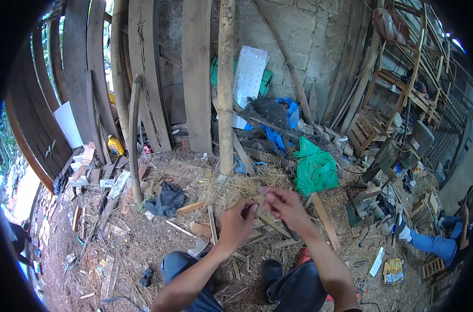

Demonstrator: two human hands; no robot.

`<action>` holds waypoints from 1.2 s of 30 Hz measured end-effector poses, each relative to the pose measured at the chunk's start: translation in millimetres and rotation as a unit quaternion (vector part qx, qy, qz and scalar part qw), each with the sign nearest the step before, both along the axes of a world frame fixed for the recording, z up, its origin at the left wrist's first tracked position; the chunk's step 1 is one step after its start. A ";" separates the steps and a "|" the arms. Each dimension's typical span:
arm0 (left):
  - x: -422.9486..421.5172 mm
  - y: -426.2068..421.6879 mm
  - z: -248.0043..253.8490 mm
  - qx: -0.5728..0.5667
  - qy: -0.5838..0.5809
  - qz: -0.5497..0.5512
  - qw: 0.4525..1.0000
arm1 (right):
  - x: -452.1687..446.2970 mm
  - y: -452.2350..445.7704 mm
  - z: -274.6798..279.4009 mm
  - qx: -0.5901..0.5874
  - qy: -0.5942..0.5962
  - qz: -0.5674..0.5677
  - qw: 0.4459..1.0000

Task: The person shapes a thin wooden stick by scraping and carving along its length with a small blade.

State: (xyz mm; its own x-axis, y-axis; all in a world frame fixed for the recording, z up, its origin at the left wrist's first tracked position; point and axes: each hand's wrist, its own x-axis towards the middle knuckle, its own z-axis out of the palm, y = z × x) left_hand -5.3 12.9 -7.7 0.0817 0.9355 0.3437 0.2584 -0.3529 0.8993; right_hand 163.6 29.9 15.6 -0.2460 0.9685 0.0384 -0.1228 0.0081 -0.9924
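My left hand (237, 222) is raised above the littered ground, its thumb and fingers pinched together on something too small to make out. Just to its right, my right hand (287, 207) has its fingers drawn together, slightly blurred, near a small thin item I cannot identify. The two hands are close, with a narrow gap between them. Below my right hand a dark stick-like object (290, 232) slants down, and whether the hand touches it is unclear.
A wooden post (226, 93) stands ahead. Beyond the hands lie a green bag (315, 169) and a black bag (167, 199). Wood scraps and straw litter the ground. Another person's leg (433, 244) is at the right, near a yellow packet (393, 271).
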 end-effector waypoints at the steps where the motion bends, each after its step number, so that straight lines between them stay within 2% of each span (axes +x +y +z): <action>1: 2.1 -0.4 1.6 0.006 -0.011 -0.010 1.000 | -2.5 1.3 -1.6 0.000 0.002 -0.001 1.000; 3: 3.8 -1.9 5.0 0.002 -0.014 -0.011 1.000 | -4.5 5.2 -5.1 -0.038 0.040 0.023 0.998; 7: 3.2 -4.3 13.6 -0.014 0.010 -0.017 1.000 | 2.9 10.7 -5.5 -0.035 0.058 0.002 0.998; 11: 4.4 -2.3 6.3 -0.006 0.023 -0.013 1.000 | 8.8 14.6 -7.3 -0.021 0.013 -0.007 1.000; 13: 4.6 -6.8 11.5 0.006 0.014 -0.008 1.000 | 20.1 22.8 -12.0 -0.018 0.047 -0.110 0.993; 16: 0.7 -9.7 7.2 -0.050 0.024 -0.031 0.998 | 49.2 26.3 -0.5 -0.006 0.062 -0.133 0.989; 24: -0.7 -1.6 0.4 -0.041 -0.036 -0.026 0.998 | 21.6 5.5 7.9 0.015 0.082 -0.090 0.992; 26: 1.4 -0.2 -0.7 -0.036 -0.041 -0.027 0.998 | 9.2 3.4 6.1 -0.021 -0.013 0.003 1.000; 27: 2.5 -1.3 1.6 -0.035 -0.041 -0.032 0.998 | 6.3 4.4 2.1 -0.029 0.003 0.030 0.999; 31: 1.7 -6.0 14.0 -0.061 -0.020 -0.045 0.997 | 10.2 11.5 -2.7 -0.050 0.056 0.024 0.997; 36: 6.5 -2.1 10.0 -0.035 -0.032 -0.026 0.999 | 11.0 13.8 -3.0 -0.046 0.034 -0.001 0.998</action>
